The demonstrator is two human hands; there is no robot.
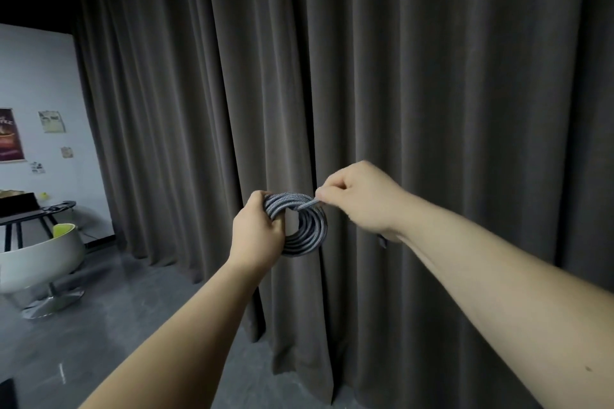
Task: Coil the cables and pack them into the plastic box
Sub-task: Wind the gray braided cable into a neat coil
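The coiled cable [304,226] is gripped at its left edge by the left hand [257,231], held upright in mid-air. Its free end is pinched by the right hand [357,197], just right of the coil's top, nearer the wrapping.

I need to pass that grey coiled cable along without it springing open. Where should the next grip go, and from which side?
Take the coiled cable on its free lower-right arc, coming from the right, fingers through the centre hole and thumb outside so all turns are bundled. The left hand already grips the left arc, and the right hand pinches only the loose end at the top.
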